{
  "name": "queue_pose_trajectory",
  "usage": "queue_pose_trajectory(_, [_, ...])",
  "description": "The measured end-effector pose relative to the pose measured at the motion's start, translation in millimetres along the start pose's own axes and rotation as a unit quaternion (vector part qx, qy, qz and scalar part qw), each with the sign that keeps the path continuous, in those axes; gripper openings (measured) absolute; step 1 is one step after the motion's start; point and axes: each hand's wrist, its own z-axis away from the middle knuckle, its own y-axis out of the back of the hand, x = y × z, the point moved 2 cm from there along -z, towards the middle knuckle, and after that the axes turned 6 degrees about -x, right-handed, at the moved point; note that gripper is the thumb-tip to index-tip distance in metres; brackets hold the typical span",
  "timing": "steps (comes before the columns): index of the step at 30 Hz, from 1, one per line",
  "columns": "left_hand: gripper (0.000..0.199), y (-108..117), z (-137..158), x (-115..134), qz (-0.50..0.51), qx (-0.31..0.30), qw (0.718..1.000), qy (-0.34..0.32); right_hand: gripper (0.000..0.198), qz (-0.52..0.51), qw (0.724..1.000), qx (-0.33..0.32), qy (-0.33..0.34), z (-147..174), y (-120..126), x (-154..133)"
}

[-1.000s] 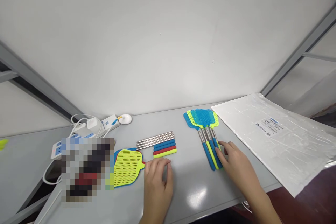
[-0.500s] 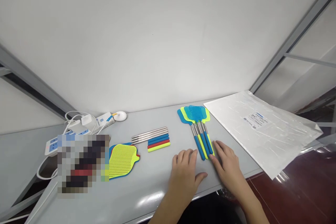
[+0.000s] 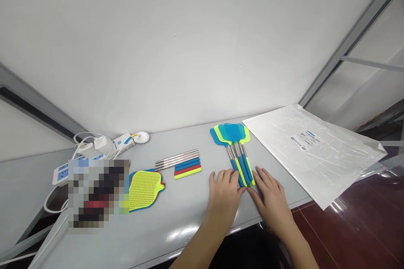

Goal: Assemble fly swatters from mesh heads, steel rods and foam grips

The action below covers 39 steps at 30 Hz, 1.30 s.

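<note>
Close to the front edge of the table point(image 3: 186, 214), both forearms reach over the rim, and the hands sit just inside it at the handle ends of the swatters point(image 3: 234, 133). Behind, the swatters' heads lie near the back edge, where the table meets the wall point(image 3: 189, 59). On the right, the bag point(image 3: 303, 151) lies close by the heads, its near corner jutting past the table's side edge above the red floor point(image 3: 347, 227), so the right hand point(image 3: 270, 197) has the narrower side. To the left, a wide strip of grey tabletop separates the left hand point(image 3: 224, 195) from the loose grips point(image 3: 187, 168), the rods point(image 3: 176, 159) beside them and the stacked heads point(image 3: 145, 189); a broader stretch runs in front of these. Neither hand is wrapped around anything: the left has its fingers bent at the bunch's left side, the right lies slackly spread along the other, thumb apart from its fingers. Whether either presses on the handles cannot be told. The swatters lie flat in a bunch, perforated heads fanned and overlapping, a blue one on top with blue and yellow around it, slim silver shafts converging towards blue and yellow handles packed side by side.
</note>
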Motion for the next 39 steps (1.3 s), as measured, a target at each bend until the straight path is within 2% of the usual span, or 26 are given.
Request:
queue_pose_trajectory(11, [0.039, -0.7, 2.0, -0.3, 0.003, 0.016, 1.0, -0.002, 0.053, 0.014, 0.999, 0.032, 0.018, 2.5, -3.0, 1.2])
queue_pose_trajectory(17, [0.037, 0.7, 4.1, 1.0, -0.006, 0.023, 1.0, -0.013, 0.048, 0.005, 0.996, 0.066, 0.052, 3.9, -4.7, 3.0])
queue_pose_trajectory(26, [0.034, 1.1, 3.0, 0.9, -0.004, 0.023, 1.0, -0.013, 0.042, -0.025, 0.993, 0.1, 0.064, 5.5, -8.9, 3.0])
queue_pose_trajectory(35, [0.031, 0.6, 2.2, 0.0, 0.008, 0.012, 1.0, -0.011, 0.043, -0.091, 0.986, 0.116, 0.082, 6.8, -11.7, 2.2])
queue_pose_trajectory(39, [0.03, -0.3, 1.9, -0.3, 0.016, 0.011, 1.0, -0.014, 0.042, -0.143, 0.983, 0.103, 0.057, 4.8, -7.1, -1.9])
